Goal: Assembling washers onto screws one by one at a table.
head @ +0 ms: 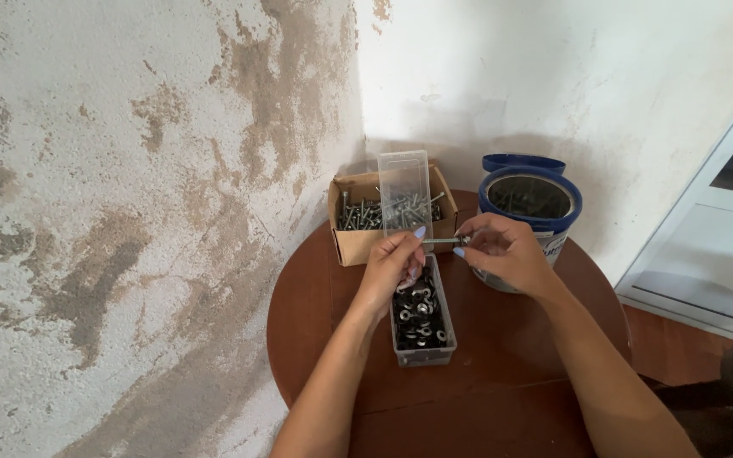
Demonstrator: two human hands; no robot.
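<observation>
My left hand [394,263] and my right hand [502,251] hold a metal bolt [444,242] between them, level, above a small clear plastic box [422,326]. The left fingers pinch the bolt's left end; the right fingers grip its right end. The clear box holds dark washers and nuts, and its lid [404,191] stands open and upright. Behind it sits a cardboard box [354,242] filled with several bolts.
A round brown wooden table [485,373] stands in a corner of stained plaster walls. A blue-rimmed round tin [529,203] sits at the back right, its blue lid [523,161] behind it. A white door frame is at the right.
</observation>
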